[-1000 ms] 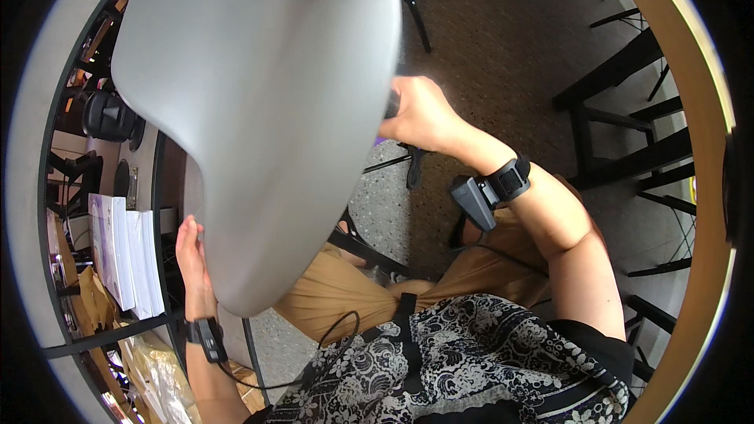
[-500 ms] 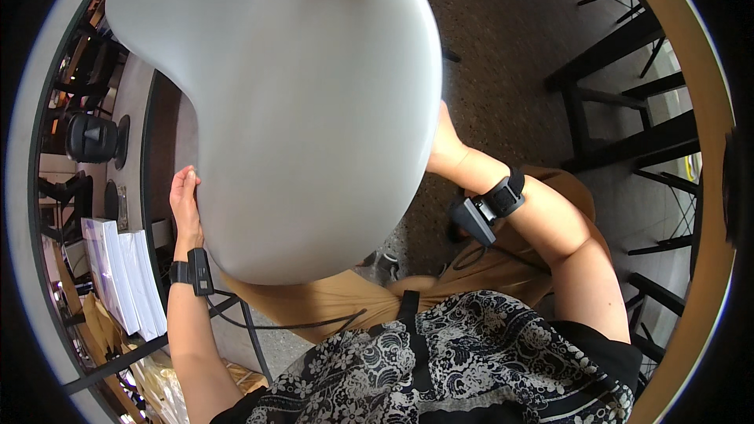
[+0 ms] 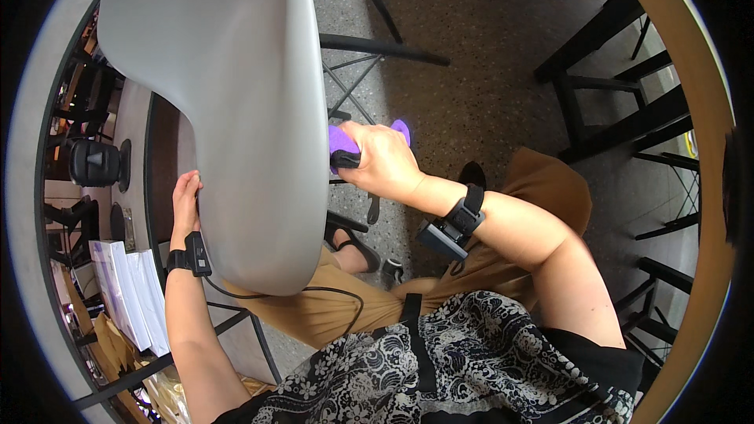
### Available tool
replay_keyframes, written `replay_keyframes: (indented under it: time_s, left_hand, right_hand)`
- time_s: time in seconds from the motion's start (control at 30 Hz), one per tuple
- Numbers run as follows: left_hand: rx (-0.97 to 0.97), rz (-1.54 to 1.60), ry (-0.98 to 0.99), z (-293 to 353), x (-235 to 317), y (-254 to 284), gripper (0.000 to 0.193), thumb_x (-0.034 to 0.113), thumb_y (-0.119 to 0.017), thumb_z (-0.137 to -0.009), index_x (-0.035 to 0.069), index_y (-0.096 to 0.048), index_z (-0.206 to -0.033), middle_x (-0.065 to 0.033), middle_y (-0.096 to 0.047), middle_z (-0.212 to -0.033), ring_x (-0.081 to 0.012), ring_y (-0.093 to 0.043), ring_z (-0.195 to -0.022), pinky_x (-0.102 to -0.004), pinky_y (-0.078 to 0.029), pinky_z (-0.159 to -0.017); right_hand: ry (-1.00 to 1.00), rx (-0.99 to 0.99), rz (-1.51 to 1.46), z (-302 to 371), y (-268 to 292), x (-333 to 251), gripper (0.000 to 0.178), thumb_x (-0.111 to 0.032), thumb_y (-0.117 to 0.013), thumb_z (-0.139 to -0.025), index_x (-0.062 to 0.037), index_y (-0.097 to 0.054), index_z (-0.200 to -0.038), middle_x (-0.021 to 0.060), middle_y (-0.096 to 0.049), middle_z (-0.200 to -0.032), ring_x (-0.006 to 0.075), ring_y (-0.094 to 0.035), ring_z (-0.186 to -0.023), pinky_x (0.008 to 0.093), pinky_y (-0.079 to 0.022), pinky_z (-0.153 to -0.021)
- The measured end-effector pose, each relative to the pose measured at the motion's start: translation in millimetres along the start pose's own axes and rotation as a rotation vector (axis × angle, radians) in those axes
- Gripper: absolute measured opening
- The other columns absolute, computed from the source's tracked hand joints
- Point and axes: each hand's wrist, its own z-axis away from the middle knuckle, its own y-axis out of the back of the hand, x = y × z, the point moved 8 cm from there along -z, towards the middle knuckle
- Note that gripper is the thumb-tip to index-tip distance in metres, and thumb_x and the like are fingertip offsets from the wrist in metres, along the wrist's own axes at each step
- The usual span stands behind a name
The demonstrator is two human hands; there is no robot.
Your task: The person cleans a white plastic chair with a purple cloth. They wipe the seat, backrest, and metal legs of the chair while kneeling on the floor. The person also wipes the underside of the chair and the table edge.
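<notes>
A pale grey chair (image 3: 228, 110) with a smooth moulded shell and dark legs lies tipped in front of me. My left hand (image 3: 186, 196) is closed on the shell's left edge, its fingertips showing and the rest of its grip partly hidden. Beside the right edge of the shell, my right hand (image 3: 382, 159) is wrapped round a purple cloth (image 3: 342, 141). A strip of the cloth sticks out beyond my knuckles. Against the chair side of that hand sits a small black piece (image 3: 345, 159), which I cannot make out. Each of my wrists carries a strapped black device.
A dark table frame (image 3: 581, 110) stands at the right, with several black chair legs by it. On the left, a stack of white books or papers (image 3: 129, 290) stands near a dark frame bar. My shoe (image 3: 361, 251) rests on the speckled floor below the chair.
The chair shell has turned, showing more of its side and its dark legs. My right hand has come round from behind its edge, bringing the purple cloth into view. My left hand stays at the edge.
</notes>
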Motion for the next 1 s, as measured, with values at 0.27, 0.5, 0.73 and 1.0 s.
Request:
replay_keyframes:
  time_s: [0.27,0.5,0.73,1.0]
  left_hand:
    - [-0.071,-0.063,-0.676,63,227,-116,0.017,0.02,-0.054,-0.096,0.005,-0.058,-0.103,-0.0022,-0.058,-0.091,-0.0111,-0.054,-0.089,-0.0291,-0.04,-0.09]
    - [-0.67,-0.132,-1.066,173,342,-276,0.018,0.016,-0.045,-0.1,0.003,-0.056,-0.103,-0.0023,-0.055,-0.073,-0.0247,-0.063,-0.099,-0.0416,-0.037,-0.102]
    - [-0.749,-0.258,-0.911,126,313,-319,0.011,0.011,-0.051,-0.097,0.001,-0.057,-0.1,-0.0036,-0.06,-0.077,-0.0086,-0.059,-0.075,-0.0209,-0.047,-0.07]
    - [-0.75,-0.12,-0.772,131,301,-324,0.009,0.009,-0.055,-0.094,0.001,-0.058,-0.097,0.0021,-0.053,-0.07,-0.002,-0.045,-0.06,-0.0153,-0.032,-0.052]
  right_hand:
    - [-0.028,0.013,0.011,12,-5,6,0.025,-0.012,-0.068,-0.066,-0.0062,-0.058,-0.088,0.0161,-0.063,-0.077,0.0383,-0.061,-0.079,0.0457,-0.047,-0.072]
    - [0.002,0.024,-0.041,13,-9,-5,0.027,-0.013,-0.07,-0.065,-0.0051,-0.057,-0.087,0.0162,-0.063,-0.077,0.0376,-0.061,-0.08,0.0449,-0.047,-0.074]
    - [-0.012,0.07,-0.018,25,-17,-9,0.025,-0.015,-0.071,-0.067,-0.0045,-0.056,-0.083,0.015,-0.063,-0.075,0.0349,-0.061,-0.078,0.0433,-0.046,-0.072]
    - [-0.008,-0.029,-0.24,36,-13,-1,0.032,-0.021,-0.072,-0.071,-0.0051,-0.059,-0.095,0.015,-0.064,-0.08,0.035,-0.062,-0.08,0.0418,-0.047,-0.078]
